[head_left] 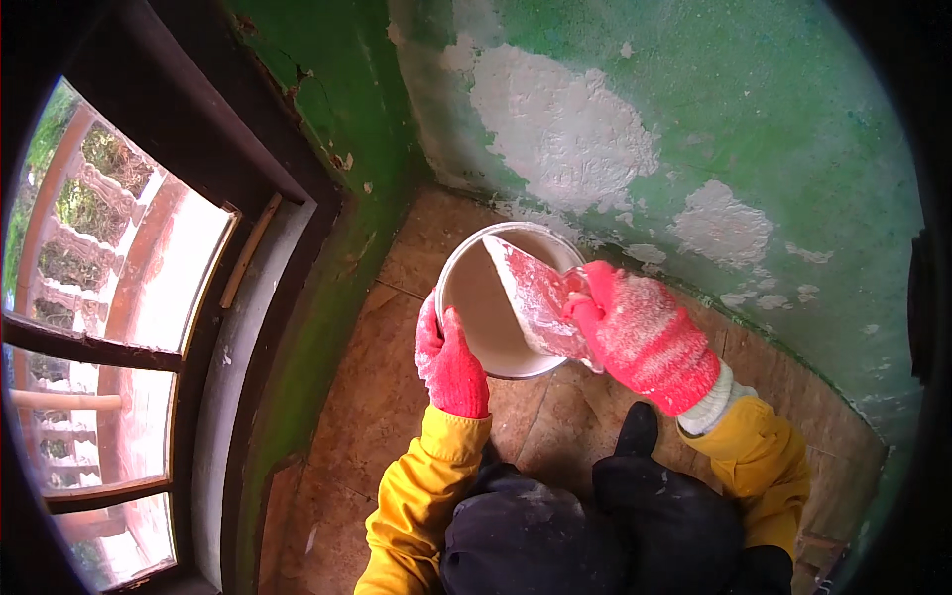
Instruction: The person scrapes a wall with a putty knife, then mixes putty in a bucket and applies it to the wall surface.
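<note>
A white round bucket [479,317] with pale, creamy contents sits in the middle of the view. My left hand [448,359], in a pink-red work glove, grips the bucket's left rim. My right hand [645,337], gloved the same way and dusted white, holds a wide red scraper [526,288] smeared with white material. The scraper's blade lies slanted across the bucket's opening, its pale edge toward the left.
A green wall [764,119] with white patches runs along the back and right, meeting a darker green wall corner. At left stands a dark-framed window [178,360] with a balustrade outside. Brown floor tiles [357,397] lie around my dark-clad legs and shoe.
</note>
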The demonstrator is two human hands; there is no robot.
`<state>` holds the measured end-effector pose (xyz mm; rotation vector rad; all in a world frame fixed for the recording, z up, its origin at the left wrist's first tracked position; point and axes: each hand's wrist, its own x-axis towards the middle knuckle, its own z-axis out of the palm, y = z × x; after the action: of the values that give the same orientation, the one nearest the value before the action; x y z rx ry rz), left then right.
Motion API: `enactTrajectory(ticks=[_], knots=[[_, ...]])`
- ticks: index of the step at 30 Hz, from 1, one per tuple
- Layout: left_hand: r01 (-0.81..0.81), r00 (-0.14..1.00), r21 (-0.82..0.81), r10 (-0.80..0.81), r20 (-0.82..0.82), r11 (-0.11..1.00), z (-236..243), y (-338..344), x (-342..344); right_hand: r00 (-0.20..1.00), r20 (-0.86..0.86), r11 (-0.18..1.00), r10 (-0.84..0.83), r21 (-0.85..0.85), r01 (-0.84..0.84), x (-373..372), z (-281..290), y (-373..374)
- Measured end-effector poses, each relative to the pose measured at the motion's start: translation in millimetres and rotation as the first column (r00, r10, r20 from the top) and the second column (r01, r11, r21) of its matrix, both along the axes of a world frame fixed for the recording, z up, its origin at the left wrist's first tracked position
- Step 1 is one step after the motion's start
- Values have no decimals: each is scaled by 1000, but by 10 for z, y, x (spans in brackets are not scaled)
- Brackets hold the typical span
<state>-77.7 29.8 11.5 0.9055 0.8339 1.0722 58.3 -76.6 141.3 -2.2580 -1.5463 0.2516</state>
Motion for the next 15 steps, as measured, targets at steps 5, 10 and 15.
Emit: enactTrajectory(ticks=[5, 10, 15], knots=[[9, 1000, 6, -9, 30, 1000, -35, -29, 27, 998, 54, 1000, -28, 0, 28, 2, -64, 25], [-7, 1000, 3, 7, 20, 1000, -41, -39, 52, 1000, 14, 1000, -9, -24, 9, -76, -67, -5], [-27, 1000, 18, 27, 16, 999, -45, -9, 122, 991, -110, 993, -81, 75, 89, 9, -174, 5]])
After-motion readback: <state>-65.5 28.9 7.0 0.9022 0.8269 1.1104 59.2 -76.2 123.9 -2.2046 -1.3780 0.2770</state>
